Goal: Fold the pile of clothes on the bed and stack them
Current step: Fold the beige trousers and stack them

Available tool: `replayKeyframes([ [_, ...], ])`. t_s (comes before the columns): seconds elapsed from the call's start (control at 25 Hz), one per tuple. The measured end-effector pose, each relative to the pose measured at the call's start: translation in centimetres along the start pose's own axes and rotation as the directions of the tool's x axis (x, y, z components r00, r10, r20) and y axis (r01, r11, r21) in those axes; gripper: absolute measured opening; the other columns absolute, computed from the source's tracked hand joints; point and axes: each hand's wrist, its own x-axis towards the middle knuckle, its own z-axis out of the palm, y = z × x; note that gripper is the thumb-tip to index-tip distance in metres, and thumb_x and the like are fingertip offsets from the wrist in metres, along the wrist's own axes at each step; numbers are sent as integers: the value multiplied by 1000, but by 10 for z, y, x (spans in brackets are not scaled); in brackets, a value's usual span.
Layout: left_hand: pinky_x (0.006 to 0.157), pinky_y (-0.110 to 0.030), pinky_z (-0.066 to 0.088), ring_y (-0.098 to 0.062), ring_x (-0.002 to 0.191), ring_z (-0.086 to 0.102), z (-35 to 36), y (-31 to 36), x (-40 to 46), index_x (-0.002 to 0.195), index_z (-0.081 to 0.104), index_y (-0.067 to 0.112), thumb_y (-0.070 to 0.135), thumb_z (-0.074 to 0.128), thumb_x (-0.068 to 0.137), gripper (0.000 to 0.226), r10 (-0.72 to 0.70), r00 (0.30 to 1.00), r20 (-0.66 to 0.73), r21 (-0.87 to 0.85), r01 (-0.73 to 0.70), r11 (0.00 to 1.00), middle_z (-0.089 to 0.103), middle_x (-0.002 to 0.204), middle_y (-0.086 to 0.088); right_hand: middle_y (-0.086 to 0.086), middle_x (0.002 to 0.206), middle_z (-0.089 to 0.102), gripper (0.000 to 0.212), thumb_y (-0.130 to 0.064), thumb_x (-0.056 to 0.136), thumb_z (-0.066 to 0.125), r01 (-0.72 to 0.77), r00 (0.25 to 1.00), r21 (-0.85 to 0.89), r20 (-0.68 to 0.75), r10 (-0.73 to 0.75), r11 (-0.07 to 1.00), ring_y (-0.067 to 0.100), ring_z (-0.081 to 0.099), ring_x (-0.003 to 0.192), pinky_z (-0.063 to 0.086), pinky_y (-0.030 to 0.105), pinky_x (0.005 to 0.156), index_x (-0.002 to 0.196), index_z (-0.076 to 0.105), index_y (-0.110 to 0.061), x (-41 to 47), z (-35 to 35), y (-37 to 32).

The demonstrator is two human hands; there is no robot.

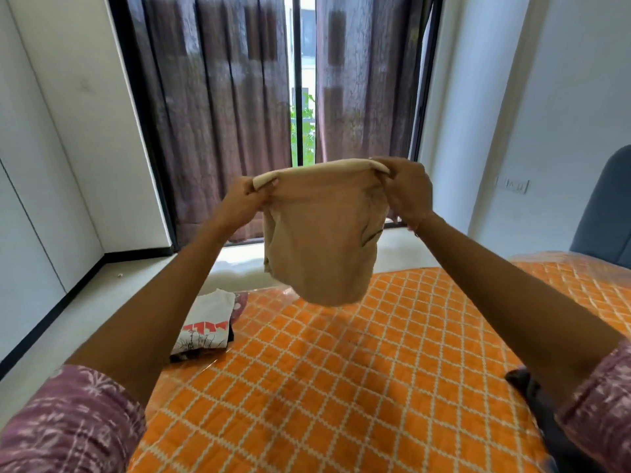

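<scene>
Progress: a stack of folded clothes [207,327] already sits at the left edge of the bed [341,387]. Its top piece is white with a red and black print, and darker pieces show beneath it. At least part of the folding is judged done.

Work in hand: one beige garment [321,233] is held up in the air, not yet folded flat or added to the stack.

Remaining: fold the beige garment and place it on the stack. A dark item [532,397] lies at the right edge of the bed, partly behind the right arm. It may be another garment awaiting folding, but too little of it shows to confirm.

Left hand [247,196]: pinching the upper left corner of the beige garment, fingers curled around the rolled top edge.

Right hand [406,191]: pinching the upper right corner of the same edge, fingers curled over the cloth.

Garment position: suspended between the two hands, above the far side of the bed and clear of its surface, in front of the curtains [222,114].

Garment appearance: plain beige, soft fabric. The top edge is stretched taut between the hands. The body hangs loose and bunched, doubled on itself, with a rounded lower end. Dark line marks show on its right side. Garment type cannot be determined.
</scene>
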Motion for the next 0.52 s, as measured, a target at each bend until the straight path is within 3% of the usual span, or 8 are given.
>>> replayKeyframes([
  [0.08,54,-16,45,-6,51,57,6,-29,-48,65,66,9,14,63,84,20,79,989,126,211,-104,972,61,55,6,8,92,71,21,-8,84,56,133,988,-346,-27,-152,929,34,58,88,49,36,67,96,71,-16,-71,0,18],
  [0.12,52,-17,41,-8,52,58,15,-52,-85,59,67,10,16,67,76,19,101,975,197,344,-165,925,62,53,3,6,91,70,19,-10,78,58,206,978,-440,60,-200,874,35,58,84,45,37,65,91,70,-16,-121,2,28],
  [0.2,49,-22,38,-15,48,58,42,-95,-175,51,66,15,22,77,64,18,80,922,379,573,-302,762,62,50,-4,2,98,71,23,-23,74,52,310,923,-471,359,-142,826,32,60,81,34,37,69,89,70,-21,-229,11,49],
  [0.28,46,-18,39,-16,40,55,76,-126,-250,41,56,18,29,85,44,31,-231,766,600,664,-316,678,53,41,1,1,89,70,23,-25,74,47,348,756,-407,654,4,844,28,63,81,32,36,69,82,69,-23,-323,22,62],
  [0.36,49,-17,42,-12,47,59,107,-140,-304,45,56,21,27,89,37,34,-309,692,652,720,-438,538,55,46,3,6,89,65,18,-15,82,49,385,505,-350,854,122,854,28,62,88,38,35,67,89,65,-17,-380,32,68],
  [0.4,57,-22,47,-15,63,65,116,-139,-324,59,64,21,24,86,53,22,-383,616,688,720,-516,464,64,62,1,10,99,62,19,-12,89,47,358,373,-346,905,207,867,30,59,97,39,36,67,99,62,-13,-397,33,63],
  [0.44,71,-28,49,-20,85,67,122,-136,-333,81,69,17,19,73,74,9,-455,554,698,716,-531,453,69,85,-5,13,109,57,20,-13,92,46,314,281,-341,925,256,886,31,55,104,40,37,69,108,58,-11,-402,35,58],
  [0.52,84,-37,48,-31,106,61,137,-136,-348,109,65,10,13,51,92,23,-573,407,711,692,-550,468,65,112,-12,14,117,55,24,-15,91,50,235,165,-335,939,302,912,32,54,109,42,36,75,113,58,-11,-401,37,52],
])
